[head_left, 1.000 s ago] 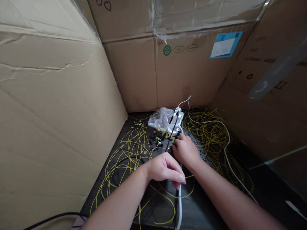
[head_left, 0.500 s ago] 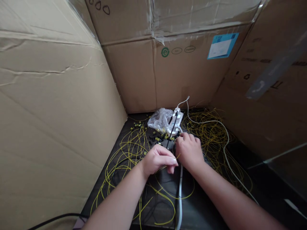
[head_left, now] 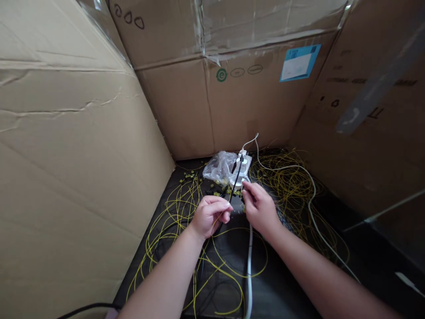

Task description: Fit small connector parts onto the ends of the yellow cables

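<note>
My left hand [head_left: 210, 215] is closed in a pinch on a thin yellow cable [head_left: 223, 261], whose loops hang below onto the dark surface. Close by on the right, my right hand [head_left: 260, 206] has its thumb and fingers drawn together; what lies between them is too small to make out. Just beyond the hands are scattered small yellow and black parts [head_left: 217, 194]. A black cord [head_left: 237, 174] runs from the white power strip [head_left: 247, 163] down past my left fingertips. The strip's thick white cable [head_left: 250, 274] passes under my right hand.
A crumpled clear plastic bag [head_left: 219, 166] lies beside the power strip. A tangle of yellow cable [head_left: 285, 177] is heaped at right, crossed by a thin white cord [head_left: 310, 181]. Large cardboard boxes stand at the left [head_left: 73, 177], back [head_left: 245, 106] and right [head_left: 361, 164].
My left hand has moved slightly left, with the yellow cable still pinched. My right hand has turned so its thumb shows, its fingers together near the small parts. The view has shifted slightly.
</note>
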### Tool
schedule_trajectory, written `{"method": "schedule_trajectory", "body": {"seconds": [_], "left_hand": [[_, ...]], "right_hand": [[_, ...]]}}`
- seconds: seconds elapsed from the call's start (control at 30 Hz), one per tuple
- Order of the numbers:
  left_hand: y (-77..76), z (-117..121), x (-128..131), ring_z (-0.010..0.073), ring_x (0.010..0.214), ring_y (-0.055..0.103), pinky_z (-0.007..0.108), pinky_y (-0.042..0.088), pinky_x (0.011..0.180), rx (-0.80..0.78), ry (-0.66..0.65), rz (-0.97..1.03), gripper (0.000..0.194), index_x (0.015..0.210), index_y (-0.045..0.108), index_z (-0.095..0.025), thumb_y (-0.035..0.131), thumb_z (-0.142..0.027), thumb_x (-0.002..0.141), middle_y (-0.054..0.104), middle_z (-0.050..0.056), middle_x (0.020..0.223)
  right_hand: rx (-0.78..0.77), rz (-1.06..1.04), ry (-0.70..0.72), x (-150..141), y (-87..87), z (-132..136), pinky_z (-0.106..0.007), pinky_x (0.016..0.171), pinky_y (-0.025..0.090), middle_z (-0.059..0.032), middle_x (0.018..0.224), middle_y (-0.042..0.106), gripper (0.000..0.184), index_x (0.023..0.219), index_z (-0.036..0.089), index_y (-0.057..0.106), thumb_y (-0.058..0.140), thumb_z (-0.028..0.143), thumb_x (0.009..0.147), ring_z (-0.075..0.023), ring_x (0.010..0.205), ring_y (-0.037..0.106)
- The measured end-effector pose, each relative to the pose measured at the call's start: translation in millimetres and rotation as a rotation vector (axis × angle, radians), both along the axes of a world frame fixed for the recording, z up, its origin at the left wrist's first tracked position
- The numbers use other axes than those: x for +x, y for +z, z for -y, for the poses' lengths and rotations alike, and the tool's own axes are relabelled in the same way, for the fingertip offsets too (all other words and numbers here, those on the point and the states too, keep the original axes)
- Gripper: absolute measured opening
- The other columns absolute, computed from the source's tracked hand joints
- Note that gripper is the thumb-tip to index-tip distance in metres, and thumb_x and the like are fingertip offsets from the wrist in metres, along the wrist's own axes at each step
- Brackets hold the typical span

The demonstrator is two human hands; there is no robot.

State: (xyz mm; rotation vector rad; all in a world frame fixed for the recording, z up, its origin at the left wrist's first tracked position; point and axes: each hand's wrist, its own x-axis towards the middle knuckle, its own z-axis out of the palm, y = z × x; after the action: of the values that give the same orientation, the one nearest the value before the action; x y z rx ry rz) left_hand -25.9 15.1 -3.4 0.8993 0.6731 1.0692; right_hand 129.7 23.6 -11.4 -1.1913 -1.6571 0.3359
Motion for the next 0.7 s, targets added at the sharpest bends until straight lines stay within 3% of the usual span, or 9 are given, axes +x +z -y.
{"method": "schedule_trajectory", "body": {"seconds": [0.17,0.3,0.43,0.57,0.7], "left_hand": [[1.1,0.9,0.3,0.0092,0.039,0.047,0.024,0.032,0.044,-0.005,0.016,-0.03,0.012,0.062,0.067,-0.009,0.061,-0.019,0.066,0.055,0.003,0.042],[2.2,0.7,0.8,0.0095,0.039,0.047,0.024,0.032,0.045,0.002,0.025,-0.028,0.013,0.062,0.067,-0.009,0.061,-0.02,0.066,0.054,0.003,0.042],[2.3,0.5,0.2,0.0095,0.039,0.046,0.024,0.032,0.045,-0.013,0.037,-0.053,0.013,0.061,0.066,-0.009,0.062,-0.021,0.065,0.054,0.002,0.042],[1.7,0.4,-0.7,0.0096,0.04,0.047,0.024,0.032,0.044,-0.018,0.039,-0.049,0.013,0.062,0.066,-0.009,0.063,-0.022,0.064,0.053,0.002,0.042],[1.5,0.5,-0.5,0.0095,0.04,0.047,0.024,0.032,0.045,-0.005,0.03,-0.024,0.013,0.062,0.067,-0.009,0.062,-0.021,0.066,0.054,0.002,0.042]], "right_hand": [[-0.142,-0.099,0.11,-1.5,-2.1,0.2,-0.027,0.066,0.046,-0.0073,0.084,0.058,0.026,0.097,0.016,0.061,0.04,0.024,0.086,-0.0153,0.073,0.057],[-0.169,-0.099,0.053,-2.4,-4.8,-0.4,-0.029,0.069,0.047,-0.0085,0.089,0.062,0.028,0.105,0.015,0.058,0.041,0.026,0.085,-0.0176,0.078,0.059],[-0.051,0.149,-0.036,-0.8,-4.3,-0.2,-0.031,0.081,0.045,-0.0113,0.1,0.062,0.031,0.11,0.014,0.054,0.04,0.021,0.084,-0.0196,0.09,0.058],[-0.168,0.428,-0.157,4.6,-3.1,-2.1,-0.031,0.075,0.045,-0.0126,0.096,0.063,0.034,0.113,0.012,0.053,0.041,0.019,0.081,-0.0213,0.082,0.06],[-0.167,0.372,-0.194,10.4,-0.7,-5.1,-0.031,0.074,0.044,-0.0119,0.091,0.062,0.029,0.105,0.012,0.057,0.041,0.019,0.081,-0.0212,0.081,0.059]]}}
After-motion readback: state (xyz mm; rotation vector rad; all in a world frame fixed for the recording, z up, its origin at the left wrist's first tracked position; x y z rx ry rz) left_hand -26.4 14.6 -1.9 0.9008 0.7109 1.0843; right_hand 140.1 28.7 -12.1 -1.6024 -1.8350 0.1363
